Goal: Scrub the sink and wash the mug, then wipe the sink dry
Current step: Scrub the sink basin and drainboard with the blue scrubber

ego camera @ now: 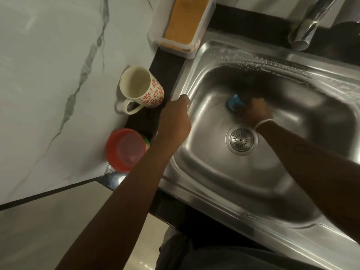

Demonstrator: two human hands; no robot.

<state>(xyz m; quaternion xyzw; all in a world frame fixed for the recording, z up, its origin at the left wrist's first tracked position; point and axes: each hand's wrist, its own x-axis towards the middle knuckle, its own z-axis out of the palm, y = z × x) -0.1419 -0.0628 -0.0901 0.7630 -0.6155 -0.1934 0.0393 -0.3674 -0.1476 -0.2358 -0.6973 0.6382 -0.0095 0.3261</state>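
Observation:
The steel sink [210,55] fills the right of the head view, its drain [241,140] near the middle of the basin. Down in the basin my right hand [255,111] grips a blue scrubber [234,102] and presses it against the basin floor just beyond the drain. My left hand [175,118] rests on the sink's left rim with its fingers curled over the edge. A white mug [140,88] with red flower prints stands on the counter to the left of the sink, apart from both hands.
A round container with a red lid [125,150] sits on the counter near my left forearm. A white tray holding an orange sponge [183,22] stands at the back left corner of the sink. The tap [309,26] hangs over the back right.

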